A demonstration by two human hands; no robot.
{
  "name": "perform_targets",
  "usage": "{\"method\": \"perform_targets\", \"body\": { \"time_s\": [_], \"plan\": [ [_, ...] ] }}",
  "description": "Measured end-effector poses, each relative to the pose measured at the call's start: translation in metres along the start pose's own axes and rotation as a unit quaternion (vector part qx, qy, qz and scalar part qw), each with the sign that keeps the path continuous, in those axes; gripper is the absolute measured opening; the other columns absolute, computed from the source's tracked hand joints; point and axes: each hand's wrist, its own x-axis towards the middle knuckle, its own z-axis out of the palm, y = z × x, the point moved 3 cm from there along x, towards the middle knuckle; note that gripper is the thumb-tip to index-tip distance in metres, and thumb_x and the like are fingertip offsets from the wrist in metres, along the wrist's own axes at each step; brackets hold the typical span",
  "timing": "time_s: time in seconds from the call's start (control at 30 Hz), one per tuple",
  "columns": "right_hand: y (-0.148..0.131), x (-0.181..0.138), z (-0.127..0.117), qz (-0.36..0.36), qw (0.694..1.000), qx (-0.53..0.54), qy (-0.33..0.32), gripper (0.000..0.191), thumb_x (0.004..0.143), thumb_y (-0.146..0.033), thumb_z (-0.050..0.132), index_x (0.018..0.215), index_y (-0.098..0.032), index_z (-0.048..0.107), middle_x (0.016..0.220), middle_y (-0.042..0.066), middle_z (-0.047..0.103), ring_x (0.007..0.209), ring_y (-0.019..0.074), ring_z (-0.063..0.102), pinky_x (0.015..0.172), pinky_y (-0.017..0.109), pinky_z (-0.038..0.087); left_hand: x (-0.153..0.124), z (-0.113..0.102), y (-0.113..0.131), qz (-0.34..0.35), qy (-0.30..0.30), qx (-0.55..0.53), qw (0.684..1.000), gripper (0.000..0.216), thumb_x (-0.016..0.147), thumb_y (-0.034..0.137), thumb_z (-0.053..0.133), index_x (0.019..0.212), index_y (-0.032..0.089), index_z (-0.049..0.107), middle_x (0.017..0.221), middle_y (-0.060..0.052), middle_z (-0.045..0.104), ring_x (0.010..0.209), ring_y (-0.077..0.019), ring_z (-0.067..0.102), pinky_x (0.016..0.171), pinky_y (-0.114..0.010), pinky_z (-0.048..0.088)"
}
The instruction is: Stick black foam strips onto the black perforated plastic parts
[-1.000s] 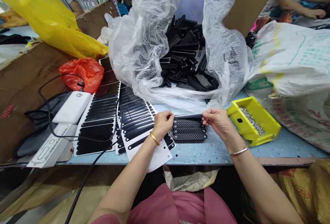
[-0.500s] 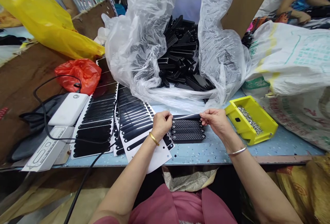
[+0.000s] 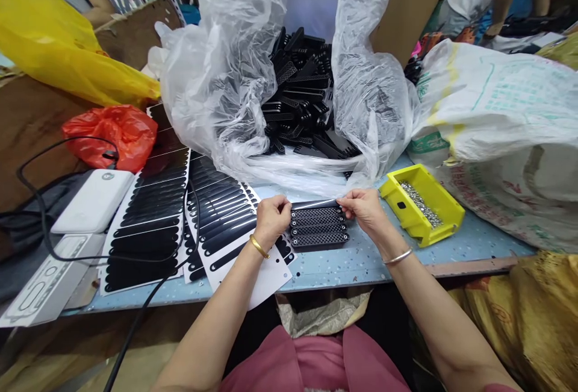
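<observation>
1. black strip [image 3: 315,205], at the far side of the patterned black pieces [image 3: 320,239] on the blue table [image 3: 325,274].
2. left hand [image 3: 274,216] and right hand [image 3: 363,208] each pinch one end.
3. step in hand seems to be lining it up; next move likely calls for even ends.
4. long axis runs left to right, roughly parallel to the pieces.

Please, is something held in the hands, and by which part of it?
A glossy dark strip, pinched by its two ends: the left hand holds its left end, the right hand its right end.
</observation>
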Motion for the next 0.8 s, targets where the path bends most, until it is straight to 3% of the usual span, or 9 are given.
{"method": "perform_targets", "body": {
  "time_s": [0.8],
  "plan": [
    [0.0052, 0.0054, 0.0009, -0.051, 0.996, -0.076, 0.024, 0.024, 0.055, -0.030, 0.075, 0.046, -0.018, 0.056, 0.037, -0.004, 0.050, 0.031, 0.0074, 0.040, 0.033, 0.020, 0.025, 0.0000, -0.0005, -0.0003, -0.009, -0.004, -0.003, 1.000, 0.018, 0.075, 0.025, 0.056, 0.061, 0.018, 0.065, 0.051, 0.002, 0.056, 0.053, -0.0137, 0.051, 0.056, -0.026, 0.036]
  ]
}}
